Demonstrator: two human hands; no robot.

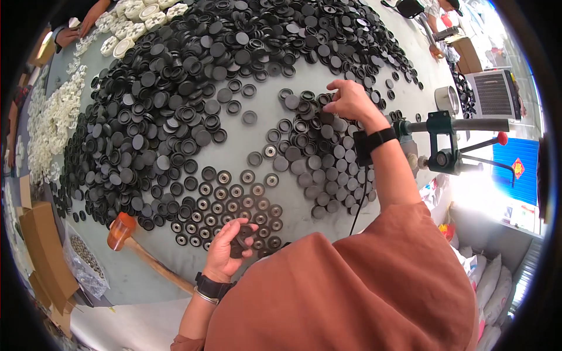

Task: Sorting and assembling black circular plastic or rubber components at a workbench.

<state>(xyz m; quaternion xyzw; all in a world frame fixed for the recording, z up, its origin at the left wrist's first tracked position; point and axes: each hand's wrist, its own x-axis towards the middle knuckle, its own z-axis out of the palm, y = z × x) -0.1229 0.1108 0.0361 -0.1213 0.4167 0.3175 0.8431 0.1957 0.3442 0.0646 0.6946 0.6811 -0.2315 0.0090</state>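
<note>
My left hand (pixel 227 248) is closed around a few round black plastic caps (pixel 239 241), held above the near part of the table. Just beyond it lie rows of black caps with metal centres (pixel 236 191). My right hand (pixel 353 104) reaches out over the far end of a smaller heap of black caps (pixel 319 167). Its index finger and thumb are apart, near caps at the heap's edge; no cap shows clearly in its grip. Many caps in this heap lie flat side up, while others show their hollow side.
A huge pile of black caps (pixel 170 99) covers the table's far and left parts. An orange-headed mallet (pixel 122 231) lies left, near a bag of small metal parts (pixel 86 257) and white plastic parts (pixel 55 128). A green lever press (pixel 442 143) stands right. Other people's hands work at the far edges.
</note>
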